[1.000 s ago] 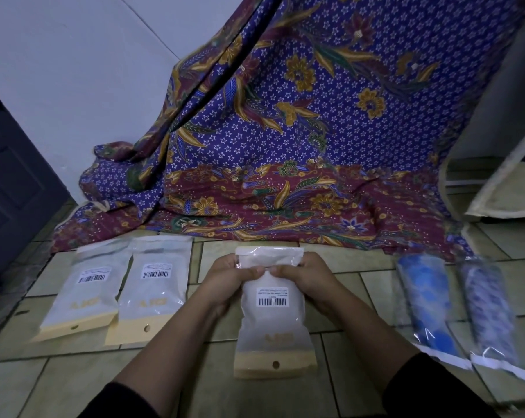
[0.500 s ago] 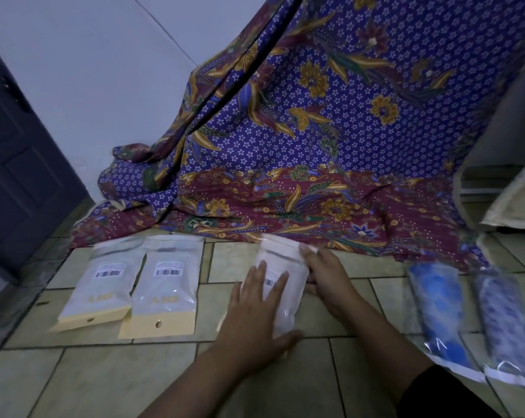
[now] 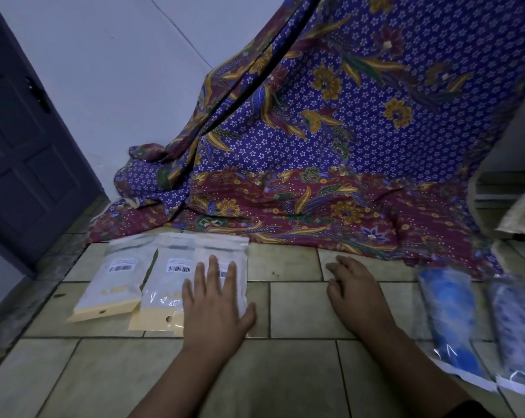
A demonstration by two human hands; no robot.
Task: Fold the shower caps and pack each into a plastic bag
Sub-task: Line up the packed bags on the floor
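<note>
Draping the wall (image 3: 104, 70), a patterned cloth (image 3: 360, 140) is seen above the tiled floor (image 3: 300, 309). Three white bags (image 3: 116, 282) are laid at left, the rightmost bag (image 3: 225, 251) pressed by the left hand (image 3: 213, 309), fingers spread; the right hand (image 3: 354, 291) is loosely curled, empty.

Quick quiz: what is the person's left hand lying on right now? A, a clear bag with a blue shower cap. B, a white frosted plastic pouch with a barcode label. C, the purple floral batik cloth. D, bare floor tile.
B: the left hand lies flat, fingers straight, on the rightmost white frosted plastic pouch of the three.
</note>
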